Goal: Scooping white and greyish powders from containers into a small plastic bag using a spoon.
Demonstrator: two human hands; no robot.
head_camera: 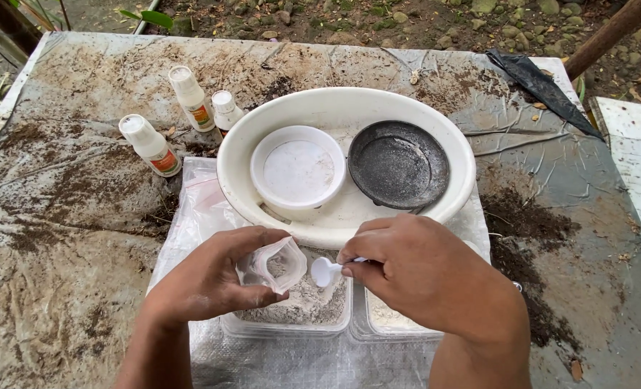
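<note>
My left hand [212, 277] comes in from the near edge of the bench [68, 216], forearm angled up and inward, fingers curled around a small clear plastic bag [276, 265] and pinching its mouth open between thumb and fingertips. My right hand [425, 270] arches in from the near right, knuckles up, thumb and forefinger pressed together on the handle of a small white spoon [326, 271]. The spoon's bowl sits just beside the bag's open mouth, over a clear rectangular tub [291, 310] of pale grey powder near the bench's front edge.

My right hand covers most of the spoon handle and much of a second clear tub [385, 317] beside the first, so I cannot tell what that one holds. Whether the spoon carries powder is hard to make out.

The bag is thin, crumpled and see-through, with a little grey powder showing inside. Both tubs rest on a clear plastic sheet [198, 209]. Beyond them, at the middle of the bench, stands a large cream basin [349, 104] holding a white saucer [299, 169] and a black saucer [398, 164]. Three small white bottles [188, 90] stand toward the far left.
</note>
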